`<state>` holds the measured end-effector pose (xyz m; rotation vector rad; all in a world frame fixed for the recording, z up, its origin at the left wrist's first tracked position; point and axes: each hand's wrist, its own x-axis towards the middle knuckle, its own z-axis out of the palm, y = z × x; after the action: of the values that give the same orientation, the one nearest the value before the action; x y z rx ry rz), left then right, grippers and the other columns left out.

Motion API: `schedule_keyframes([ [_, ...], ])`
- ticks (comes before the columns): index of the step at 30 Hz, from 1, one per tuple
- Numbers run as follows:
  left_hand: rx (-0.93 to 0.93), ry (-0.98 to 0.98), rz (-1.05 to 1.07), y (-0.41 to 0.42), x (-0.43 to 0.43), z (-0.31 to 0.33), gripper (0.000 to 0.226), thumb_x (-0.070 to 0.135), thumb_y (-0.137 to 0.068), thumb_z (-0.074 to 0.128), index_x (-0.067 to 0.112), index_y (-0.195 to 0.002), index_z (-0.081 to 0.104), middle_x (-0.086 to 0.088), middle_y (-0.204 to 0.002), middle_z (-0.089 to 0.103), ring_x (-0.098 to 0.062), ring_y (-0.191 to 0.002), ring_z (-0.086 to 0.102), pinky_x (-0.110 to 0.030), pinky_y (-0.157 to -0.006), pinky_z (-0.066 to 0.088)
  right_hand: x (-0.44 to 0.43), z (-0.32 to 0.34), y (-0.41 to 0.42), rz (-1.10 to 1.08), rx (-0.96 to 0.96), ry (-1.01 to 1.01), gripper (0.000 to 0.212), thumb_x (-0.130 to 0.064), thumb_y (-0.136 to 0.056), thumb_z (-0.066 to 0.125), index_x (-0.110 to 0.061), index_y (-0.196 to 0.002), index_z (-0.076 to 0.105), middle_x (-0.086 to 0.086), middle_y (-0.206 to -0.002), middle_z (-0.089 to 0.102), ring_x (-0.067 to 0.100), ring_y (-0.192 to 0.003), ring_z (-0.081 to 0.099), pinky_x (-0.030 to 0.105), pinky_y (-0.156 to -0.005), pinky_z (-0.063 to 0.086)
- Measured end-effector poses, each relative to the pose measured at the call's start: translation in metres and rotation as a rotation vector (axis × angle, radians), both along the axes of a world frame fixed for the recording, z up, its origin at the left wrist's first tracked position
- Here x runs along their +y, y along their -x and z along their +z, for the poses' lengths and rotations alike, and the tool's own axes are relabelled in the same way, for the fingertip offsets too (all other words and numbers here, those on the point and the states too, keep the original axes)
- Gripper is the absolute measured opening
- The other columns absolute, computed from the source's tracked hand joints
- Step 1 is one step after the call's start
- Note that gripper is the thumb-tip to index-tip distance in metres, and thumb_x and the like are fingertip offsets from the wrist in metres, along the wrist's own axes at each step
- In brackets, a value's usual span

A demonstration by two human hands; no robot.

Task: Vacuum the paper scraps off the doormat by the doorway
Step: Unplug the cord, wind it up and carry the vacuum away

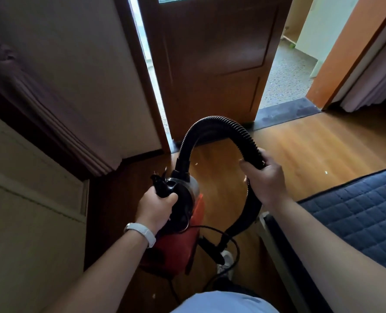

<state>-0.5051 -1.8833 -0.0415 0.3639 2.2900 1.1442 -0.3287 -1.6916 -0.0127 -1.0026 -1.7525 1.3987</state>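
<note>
While my left hand [155, 205] curls tight round the handle of the red and black vacuum [185, 242] at lower centre, my right hand [264, 177] wraps round the black hose [210, 125] arching across mid-frame. Small paper scraps [196, 164] lie on the wood floor [300, 143], below the dark strip [289, 111] at the doorway.

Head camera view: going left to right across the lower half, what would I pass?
Beige panelled door → left hand gripping the vacuum handle → right hand gripping the black hose → quilted blue pad.
</note>
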Motion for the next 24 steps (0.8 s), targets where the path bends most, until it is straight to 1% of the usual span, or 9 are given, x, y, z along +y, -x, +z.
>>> schedule_keyframes([
  [3, 0.028, 0.021, -0.003, 0.016, 0.044, 0.004, 0.016, 0.027, -0.071, 0.064, 0.017, -0.082, 0.063, -0.007, -0.074, 0.071, -0.029, -0.067, 0.069, -0.046, -0.062, 0.059, 0.046, 0.003, 0.012, 0.008, 0.004, -0.004, 0.014, -0.016, -0.087, 0.071, -0.028, -0.091, 0.065, 0.002, -0.065, 0.059, 0.019, -0.054, 0.057, 0.030, -0.050, 0.048],
  [6, 0.045, -0.001, 0.019, 0.031, 0.082, 0.008, 0.019, 0.028, -0.070, 0.065, 0.016, -0.084, 0.062, -0.008, -0.075, 0.071, -0.028, -0.067, 0.069, -0.046, -0.062, 0.060, 0.085, 0.010, 0.026, 0.004, 0.031, 0.001, 0.015, -0.018, -0.087, 0.070, -0.030, -0.083, 0.063, 0.003, -0.064, 0.058, 0.021, -0.054, 0.056, 0.032, -0.050, 0.049],
  [8, 0.055, -0.015, 0.033, 0.041, 0.104, 0.014, 0.019, 0.028, -0.071, 0.065, 0.016, -0.086, 0.062, -0.008, -0.078, 0.071, -0.028, -0.070, 0.069, -0.046, -0.064, 0.061, 0.104, 0.015, 0.036, -0.006, 0.046, -0.011, 0.019, -0.019, -0.087, 0.071, -0.033, -0.079, 0.062, 0.002, -0.064, 0.058, 0.020, -0.054, 0.057, 0.032, -0.049, 0.049],
  [9, 0.057, -0.024, 0.035, 0.045, 0.115, 0.017, 0.019, 0.027, -0.072, 0.065, 0.016, -0.086, 0.062, -0.008, -0.079, 0.071, -0.028, -0.072, 0.069, -0.045, -0.065, 0.061, 0.112, 0.018, 0.041, -0.012, 0.051, -0.026, 0.018, -0.019, -0.087, 0.071, -0.033, -0.080, 0.062, 0.002, -0.064, 0.058, 0.020, -0.054, 0.057, 0.030, -0.049, 0.049],
  [12, 0.080, -0.043, 0.034, 0.059, 0.144, 0.024, 0.019, 0.029, -0.071, 0.064, 0.016, -0.084, 0.062, -0.007, -0.076, 0.071, -0.028, -0.071, 0.068, -0.042, -0.065, 0.059, 0.136, 0.027, 0.052, -0.027, 0.046, -0.068, 0.011, -0.018, -0.088, 0.070, -0.024, -0.085, 0.062, 0.008, -0.065, 0.058, 0.019, -0.054, 0.058, 0.027, -0.049, 0.048],
  [15, 0.087, -0.071, 0.015, 0.074, 0.173, 0.026, 0.018, 0.031, -0.069, 0.064, 0.019, -0.083, 0.064, -0.006, -0.073, 0.071, -0.027, -0.066, 0.068, -0.045, -0.064, 0.060, 0.161, 0.027, 0.060, -0.064, 0.042, -0.074, 0.009, -0.020, -0.086, 0.070, -0.018, -0.084, 0.061, 0.017, -0.066, 0.058, 0.021, -0.052, 0.057, 0.031, -0.050, 0.049],
  [19, 0.056, -0.087, -0.052, 0.091, 0.209, 0.017, 0.017, 0.032, -0.067, 0.065, 0.023, -0.082, 0.065, -0.002, -0.071, 0.069, -0.025, -0.065, 0.067, -0.048, -0.065, 0.061, 0.190, 0.019, 0.068, -0.126, 0.009, -0.081, 0.009, -0.022, -0.085, 0.070, -0.020, -0.084, 0.061, 0.013, -0.064, 0.058, 0.021, -0.051, 0.057, 0.033, -0.050, 0.048],
  [21, 0.042, -0.083, -0.081, 0.104, 0.228, 0.009, 0.018, 0.033, -0.065, 0.065, 0.023, -0.080, 0.065, -0.003, -0.069, 0.069, -0.025, -0.065, 0.067, -0.050, -0.065, 0.060, 0.202, 0.015, 0.072, -0.150, -0.013, -0.084, 0.009, -0.019, -0.086, 0.070, -0.021, -0.084, 0.061, 0.009, -0.063, 0.058, 0.019, -0.050, 0.056, 0.031, -0.049, 0.047],
  [24, 0.007, -0.091, -0.154, 0.128, 0.262, -0.001, 0.017, 0.030, -0.067, 0.065, 0.019, -0.081, 0.065, -0.003, -0.068, 0.069, -0.023, -0.063, 0.066, -0.051, -0.064, 0.060, 0.224, 0.013, 0.086, -0.209, -0.034, -0.100, 0.015, -0.017, -0.087, 0.071, -0.028, -0.085, 0.062, 0.003, -0.061, 0.057, 0.019, -0.049, 0.056, 0.030, -0.048, 0.046],
])
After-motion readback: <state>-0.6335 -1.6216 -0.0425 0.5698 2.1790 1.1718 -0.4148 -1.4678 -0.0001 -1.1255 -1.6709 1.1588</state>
